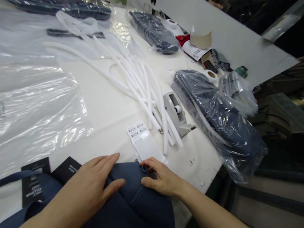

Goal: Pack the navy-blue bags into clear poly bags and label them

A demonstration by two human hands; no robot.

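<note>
A navy fabric bag (128,214) with a strap lies at the table's near edge, close to my body. My left hand (94,181) rests on its top, fingers stretched out and thumb spread apart. At the bag's upper right corner, my right hand (159,178) grips the edge with curled fingers and thumb; a small dark loop shows by the fingertips. Black printed tags (67,170) lie beside the bag, behind my left forearm. Just beyond my right hand is a white sheet of barcode labels (146,140).
Several white foam tubes (139,83) lie in a bundle mid-table, beside a grey tape dispenser (175,114). Clear plastic bags (32,102) cover the left side. A plastic-wrapped navy bag (217,112) lies along the right edge. A white panel (213,28) stands behind.
</note>
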